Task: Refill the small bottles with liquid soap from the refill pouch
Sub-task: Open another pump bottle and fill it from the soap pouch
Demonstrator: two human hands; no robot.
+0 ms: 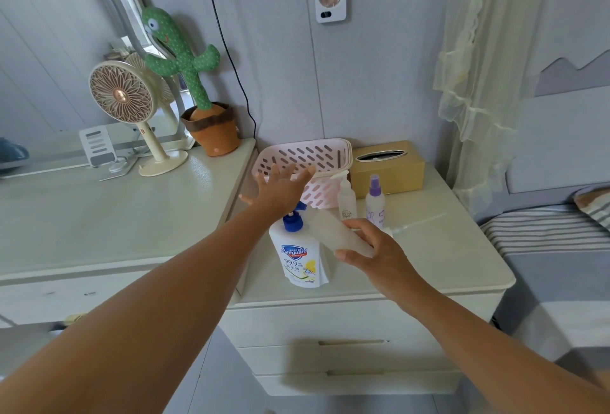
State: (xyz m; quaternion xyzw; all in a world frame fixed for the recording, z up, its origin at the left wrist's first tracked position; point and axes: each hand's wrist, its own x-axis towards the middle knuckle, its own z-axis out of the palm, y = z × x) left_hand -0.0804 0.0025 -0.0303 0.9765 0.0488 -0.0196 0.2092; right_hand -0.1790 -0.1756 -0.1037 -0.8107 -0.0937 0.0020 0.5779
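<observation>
Left hand [280, 184] open, fingers spread, at pink basket [330, 153] front. Right hand [369, 250] grips tilted translucent bottle [333, 232], blurred. Safeguard soap container [298, 260] upright on bench [445, 248]. At its 1 o'clock: white pump bottle [346, 197], purple-capped spray bottle [375, 204].

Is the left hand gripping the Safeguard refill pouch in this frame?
No, the left hand is spread open near the pink basket, and the refill pouch stands untouched by it.
</observation>
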